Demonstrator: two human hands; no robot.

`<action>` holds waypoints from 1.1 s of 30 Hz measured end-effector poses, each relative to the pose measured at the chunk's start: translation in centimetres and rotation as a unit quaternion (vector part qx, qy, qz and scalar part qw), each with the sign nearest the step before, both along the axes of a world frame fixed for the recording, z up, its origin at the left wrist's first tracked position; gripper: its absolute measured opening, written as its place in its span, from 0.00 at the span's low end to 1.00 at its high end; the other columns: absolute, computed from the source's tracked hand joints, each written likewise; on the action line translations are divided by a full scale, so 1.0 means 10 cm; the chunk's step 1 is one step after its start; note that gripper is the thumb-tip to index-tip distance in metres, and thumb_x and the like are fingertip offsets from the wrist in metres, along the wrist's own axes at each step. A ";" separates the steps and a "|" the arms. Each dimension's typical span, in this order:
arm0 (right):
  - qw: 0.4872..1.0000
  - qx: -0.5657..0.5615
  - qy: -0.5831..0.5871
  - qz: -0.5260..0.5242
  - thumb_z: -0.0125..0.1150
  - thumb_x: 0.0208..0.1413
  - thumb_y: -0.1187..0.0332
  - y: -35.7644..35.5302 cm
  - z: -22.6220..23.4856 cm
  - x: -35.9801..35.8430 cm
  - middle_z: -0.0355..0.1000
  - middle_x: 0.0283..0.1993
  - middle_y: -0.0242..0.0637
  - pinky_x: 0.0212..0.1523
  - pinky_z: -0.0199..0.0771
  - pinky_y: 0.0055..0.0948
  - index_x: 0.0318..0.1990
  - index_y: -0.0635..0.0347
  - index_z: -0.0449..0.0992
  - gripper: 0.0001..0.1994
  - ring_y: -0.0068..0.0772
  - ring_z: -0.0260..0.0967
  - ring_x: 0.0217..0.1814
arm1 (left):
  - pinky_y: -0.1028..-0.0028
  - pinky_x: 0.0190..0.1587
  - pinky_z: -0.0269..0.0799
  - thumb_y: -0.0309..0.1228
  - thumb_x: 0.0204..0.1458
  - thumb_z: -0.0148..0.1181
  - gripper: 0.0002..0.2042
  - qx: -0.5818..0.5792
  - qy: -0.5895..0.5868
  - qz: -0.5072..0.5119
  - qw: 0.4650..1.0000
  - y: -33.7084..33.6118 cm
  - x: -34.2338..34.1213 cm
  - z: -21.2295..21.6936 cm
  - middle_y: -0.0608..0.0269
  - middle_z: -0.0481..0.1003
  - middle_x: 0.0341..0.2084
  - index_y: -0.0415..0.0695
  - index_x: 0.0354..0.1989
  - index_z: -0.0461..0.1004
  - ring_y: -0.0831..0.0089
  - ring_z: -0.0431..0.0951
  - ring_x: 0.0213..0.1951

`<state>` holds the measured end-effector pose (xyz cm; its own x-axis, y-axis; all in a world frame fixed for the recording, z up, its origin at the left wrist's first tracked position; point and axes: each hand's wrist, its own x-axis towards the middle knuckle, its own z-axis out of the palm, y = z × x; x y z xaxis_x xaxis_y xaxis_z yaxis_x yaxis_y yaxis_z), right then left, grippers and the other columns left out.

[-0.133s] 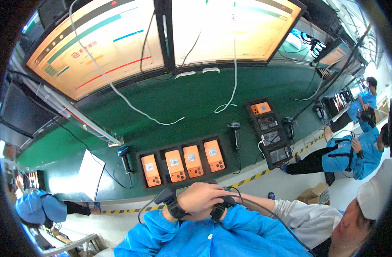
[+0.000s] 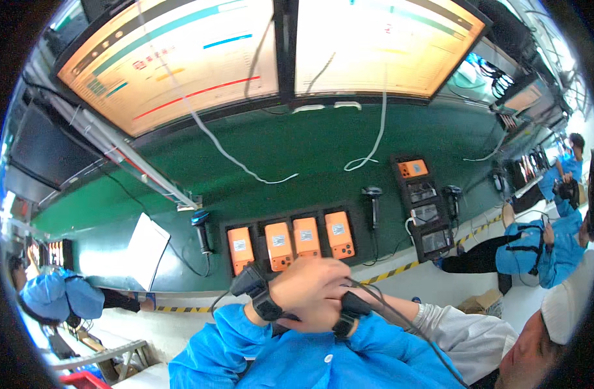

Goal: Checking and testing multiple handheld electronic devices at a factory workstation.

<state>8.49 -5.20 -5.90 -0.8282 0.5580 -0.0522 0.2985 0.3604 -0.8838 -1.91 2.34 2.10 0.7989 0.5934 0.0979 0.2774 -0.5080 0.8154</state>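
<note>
Orange phones [image 2: 290, 241] sit in a black tray [image 2: 224, 233] near the clasped left hand [image 2: 310, 282].

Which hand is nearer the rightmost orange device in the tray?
Right. The right hand sits just below the rightmost orange device; the left hand, clasped over it, lies below the middle devices, slightly farther left.

A: Sleeves?
B: Bright blue, both arms, white snap button on one.
A: Wrists?
B: Black strap on left hand [image 2: 310, 282] with a black box; black band on right hand [image 2: 323, 310], thin dark cable trailing.
</note>
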 end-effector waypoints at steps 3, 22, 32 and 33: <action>0.998 0.008 -0.030 0.047 0.55 0.53 0.62 -0.12 0.01 -0.02 0.73 0.41 0.45 0.45 0.70 0.36 0.45 0.62 0.72 0.15 0.41 0.71 0.44 | 0.64 0.40 0.70 0.31 0.47 0.57 0.08 0.068 -0.044 0.035 0.996 0.18 0.05 -0.01 0.57 0.73 0.35 0.44 0.35 0.75 0.56 0.73 0.39; 0.982 -0.031 0.067 0.173 0.54 0.55 0.64 0.34 -0.61 1.01 0.67 0.49 0.48 0.51 0.64 0.36 0.51 0.62 0.67 0.18 0.42 0.64 0.53 | 0.70 0.34 0.73 0.30 0.51 0.55 0.17 -0.132 -0.135 0.033 0.982 -0.11 -0.20 0.13 0.50 0.76 0.31 0.43 0.51 0.71 0.61 0.78 0.32; 0.924 -0.112 0.293 -0.218 0.55 0.54 0.67 0.86 0.18 -1.12 0.69 0.33 0.33 0.32 0.69 0.27 0.45 0.61 0.68 0.13 0.23 0.67 0.33 | 0.76 0.37 0.71 0.24 0.54 0.51 0.09 -0.138 -0.303 0.361 0.871 -0.39 -1.34 0.42 0.59 0.75 0.27 0.35 0.41 0.72 0.74 0.75 0.32; 0.871 -0.152 0.347 -0.313 0.56 0.53 0.68 1.06 0.26 -1.37 0.70 0.30 0.31 0.28 0.70 0.25 0.44 0.61 0.68 0.12 0.20 0.68 0.30 | 0.76 0.38 0.70 0.26 0.55 0.50 0.08 -0.114 -0.312 0.428 0.841 -0.45 -1.42 0.41 0.62 0.73 0.26 0.34 0.38 0.72 0.76 0.73 0.31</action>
<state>-5.24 5.36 -3.28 -0.2567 0.9596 0.1155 -0.2910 0.0372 -0.9560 -16.12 -2.13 6.25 -0.0952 0.9848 0.1453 -0.0556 -0.1510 0.9870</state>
